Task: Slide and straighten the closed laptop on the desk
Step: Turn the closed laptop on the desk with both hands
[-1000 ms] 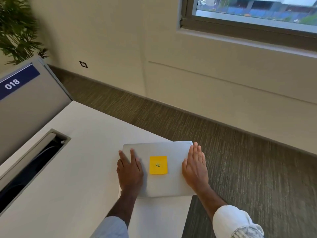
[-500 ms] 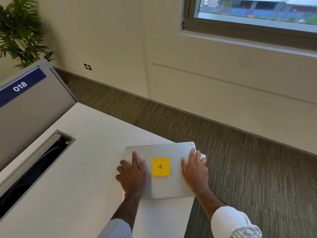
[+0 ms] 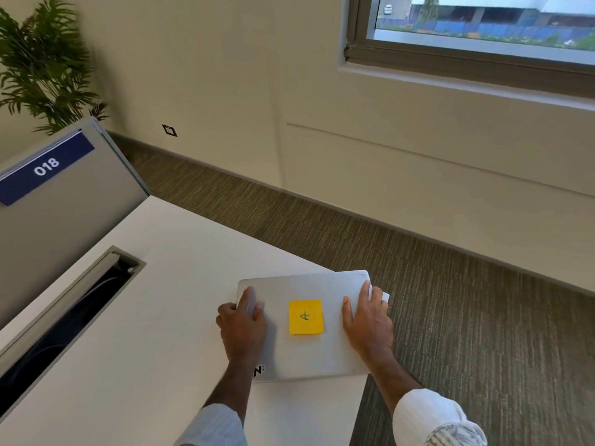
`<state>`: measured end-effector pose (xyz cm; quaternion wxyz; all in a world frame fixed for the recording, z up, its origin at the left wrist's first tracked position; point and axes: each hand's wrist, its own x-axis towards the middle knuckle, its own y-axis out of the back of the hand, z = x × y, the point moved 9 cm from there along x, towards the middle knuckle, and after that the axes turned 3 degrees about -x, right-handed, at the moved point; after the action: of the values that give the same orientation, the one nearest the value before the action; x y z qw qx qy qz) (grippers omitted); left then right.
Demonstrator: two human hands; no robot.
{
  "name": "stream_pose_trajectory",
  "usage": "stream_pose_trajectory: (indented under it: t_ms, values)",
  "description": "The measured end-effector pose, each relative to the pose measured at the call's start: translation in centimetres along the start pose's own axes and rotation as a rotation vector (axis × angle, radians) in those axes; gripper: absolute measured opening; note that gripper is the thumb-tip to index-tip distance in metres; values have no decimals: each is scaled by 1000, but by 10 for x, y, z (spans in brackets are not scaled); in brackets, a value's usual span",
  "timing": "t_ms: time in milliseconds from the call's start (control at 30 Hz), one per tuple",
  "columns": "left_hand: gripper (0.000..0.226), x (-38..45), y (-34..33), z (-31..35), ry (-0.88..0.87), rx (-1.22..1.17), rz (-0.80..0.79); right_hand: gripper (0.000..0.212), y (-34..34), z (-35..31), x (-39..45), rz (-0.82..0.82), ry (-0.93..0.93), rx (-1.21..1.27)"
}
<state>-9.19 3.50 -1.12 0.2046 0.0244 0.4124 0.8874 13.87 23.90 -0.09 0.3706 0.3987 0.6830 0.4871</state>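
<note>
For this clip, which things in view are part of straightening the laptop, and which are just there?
Part of the job:
- laptop, closed, silver
- desk it lies on
- left hand and right hand, flat on its lid

Just there:
- yellow sticky note on the lid
- cable slot in the desk
- grey partition with sign 018
- plant
- window
- wall socket
</note>
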Motion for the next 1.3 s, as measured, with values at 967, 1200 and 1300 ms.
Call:
stream_pose_trajectory:
  t_ms: [967,1200,1300]
  values:
    - [41,-11,86,-38,21,-100,40,70,25,-68,-43,94,120,113]
    - [41,-26,129,-62,46,-105,85,71,28,-105,-67,124,201,124]
    - [41,-34,150,-76,69,-106,111,71,27,-122,-81,124,236,133]
